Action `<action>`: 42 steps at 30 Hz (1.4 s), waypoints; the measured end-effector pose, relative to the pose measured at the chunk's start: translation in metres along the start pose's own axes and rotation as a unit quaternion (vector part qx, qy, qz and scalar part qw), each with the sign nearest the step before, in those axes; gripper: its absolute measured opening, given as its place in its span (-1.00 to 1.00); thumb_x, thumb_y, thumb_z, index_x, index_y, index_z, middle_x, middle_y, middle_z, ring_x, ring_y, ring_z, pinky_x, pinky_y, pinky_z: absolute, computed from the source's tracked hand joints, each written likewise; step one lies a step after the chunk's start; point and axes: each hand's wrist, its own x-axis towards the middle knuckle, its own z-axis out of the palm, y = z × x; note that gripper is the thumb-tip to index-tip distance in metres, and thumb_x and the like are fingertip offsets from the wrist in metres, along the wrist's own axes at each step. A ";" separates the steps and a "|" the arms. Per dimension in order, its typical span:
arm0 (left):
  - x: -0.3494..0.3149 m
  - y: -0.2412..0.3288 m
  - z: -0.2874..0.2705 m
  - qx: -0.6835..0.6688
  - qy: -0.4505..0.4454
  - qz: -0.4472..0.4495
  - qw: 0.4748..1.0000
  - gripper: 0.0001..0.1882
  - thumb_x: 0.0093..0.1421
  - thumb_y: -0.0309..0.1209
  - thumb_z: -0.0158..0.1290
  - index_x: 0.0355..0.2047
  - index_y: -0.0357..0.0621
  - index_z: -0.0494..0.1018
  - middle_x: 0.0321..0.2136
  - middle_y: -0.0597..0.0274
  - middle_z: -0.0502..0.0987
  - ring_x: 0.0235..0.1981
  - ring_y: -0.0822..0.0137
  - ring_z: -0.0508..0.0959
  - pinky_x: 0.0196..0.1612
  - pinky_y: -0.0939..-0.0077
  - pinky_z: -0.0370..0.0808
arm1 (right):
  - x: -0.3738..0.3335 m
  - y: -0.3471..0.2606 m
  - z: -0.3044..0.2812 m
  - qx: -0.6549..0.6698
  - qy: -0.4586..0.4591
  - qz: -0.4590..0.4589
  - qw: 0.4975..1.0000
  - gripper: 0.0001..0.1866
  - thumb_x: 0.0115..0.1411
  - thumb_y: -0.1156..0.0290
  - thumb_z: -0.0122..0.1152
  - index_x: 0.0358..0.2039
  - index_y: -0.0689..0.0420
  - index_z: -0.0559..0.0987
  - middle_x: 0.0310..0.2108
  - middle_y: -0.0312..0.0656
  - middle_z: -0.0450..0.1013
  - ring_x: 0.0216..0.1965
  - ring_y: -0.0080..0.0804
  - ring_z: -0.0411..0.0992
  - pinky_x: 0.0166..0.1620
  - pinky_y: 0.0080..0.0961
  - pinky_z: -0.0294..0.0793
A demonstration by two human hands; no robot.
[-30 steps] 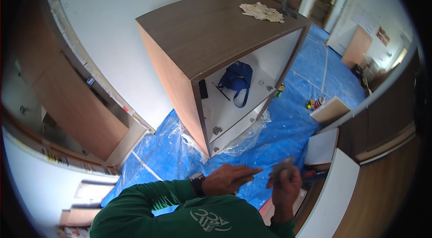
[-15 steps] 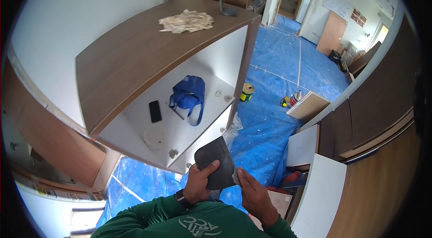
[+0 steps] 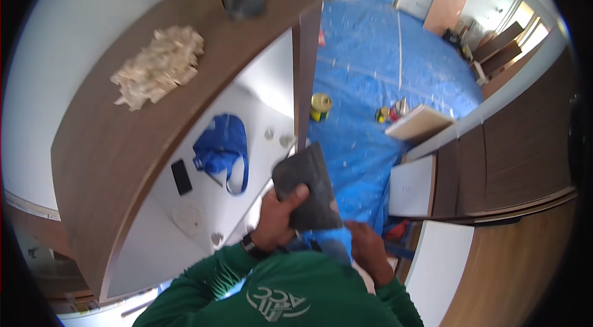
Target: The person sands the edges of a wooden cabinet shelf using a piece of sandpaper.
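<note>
In my left hand (image 3: 278, 216) is a flat dark grey plate (image 3: 306, 188) with a rounded corner, my thumb pressed on its face. My right hand (image 3: 369, 250) is just off the plate's lower right corner, its fingers curled together; whether something small sits in them I cannot make out. Left of my hands stands a brown-topped cabinet (image 3: 123, 160) with an open white inside. In it lie a blue bag (image 3: 222, 142) with a strap and a black phone (image 3: 181, 177).
On the cabinet top are a heap of pale crumpled strips (image 3: 162, 64) and a dark bent piece (image 3: 244, 6). A blue sheet (image 3: 361, 43) covers the floor, with a yellow-green tin (image 3: 320, 106) and a leaning board (image 3: 420, 123). White panels (image 3: 438, 265) stand to my right.
My view has shifted closer over the cabinet. The plate stays in my left hand, now tilted a little differently. My right hand has drawn down, away from the plate's edge.
</note>
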 end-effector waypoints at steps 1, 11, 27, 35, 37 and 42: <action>0.006 0.007 -0.004 0.048 0.038 0.026 0.998 -0.52 0.33 -0.39 0.24 0.19 -0.29 0.40 0.02 0.07 0.60 -0.02 0.19 0.65 0.07 0.18 0.65 | 0.013 0.014 0.005 0.036 -0.019 0.013 0.999 -0.54 0.13 0.70 0.06 0.05 0.16 0.61 -0.10 0.02 0.57 -0.11 0.01 0.58 -0.09 -0.18 0.60; -0.008 -0.027 -0.118 0.015 0.336 0.088 0.938 -0.51 0.48 -0.07 0.02 0.19 -0.21 0.41 -0.03 0.15 0.61 -0.12 0.24 0.65 -0.02 0.23 0.63 | 0.095 0.103 0.029 0.183 -0.139 0.045 0.972 -0.64 0.28 0.67 0.09 0.08 0.25 0.58 -0.10 0.06 0.55 -0.12 0.04 0.57 -0.07 -0.24 0.54; 0.070 -0.103 -0.161 0.133 0.442 0.188 0.867 -0.56 0.46 -0.15 0.08 0.11 -0.30 0.49 -0.09 0.20 0.61 -0.16 0.38 0.60 -0.04 0.44 0.58 | 0.150 0.252 0.166 0.303 -0.193 0.141 0.922 -0.80 0.31 0.57 0.19 -0.08 0.27 0.63 -0.30 -0.07 0.51 -0.38 -0.30 0.56 -0.30 -0.39 0.55; 0.124 -0.126 -0.282 0.469 0.499 0.255 0.682 -0.49 0.39 -0.05 0.17 -0.09 -0.38 0.59 -0.34 0.20 0.66 -0.30 0.42 0.54 -0.19 0.45 0.51 | 0.201 0.301 0.269 0.384 -0.151 0.082 0.907 -0.86 0.35 0.53 0.20 -0.15 0.32 0.60 -0.27 -0.16 0.57 -0.42 -0.45 0.57 -0.32 -0.48 0.57; 0.128 -0.138 -0.304 0.502 0.528 0.173 0.663 -0.44 0.42 0.02 0.11 -0.10 -0.38 0.59 -0.40 0.24 0.63 -0.38 0.44 0.50 -0.29 0.42 0.49 | 0.211 0.319 0.300 0.401 -0.152 0.084 0.899 -0.88 0.35 0.52 0.21 -0.19 0.31 0.59 -0.32 -0.16 0.58 -0.43 -0.47 0.57 -0.31 -0.51 0.56; 0.133 -0.160 -0.331 0.514 0.452 0.211 0.697 -0.48 0.43 -0.01 0.09 -0.09 -0.33 0.60 -0.40 0.37 0.61 -0.38 0.55 0.47 -0.29 0.56 0.44 | 0.219 0.373 0.386 0.490 -0.127 0.048 0.861 -0.89 0.34 0.50 0.24 -0.23 0.30 0.57 -0.40 -0.18 0.58 -0.43 -0.51 0.57 -0.30 -0.57 0.54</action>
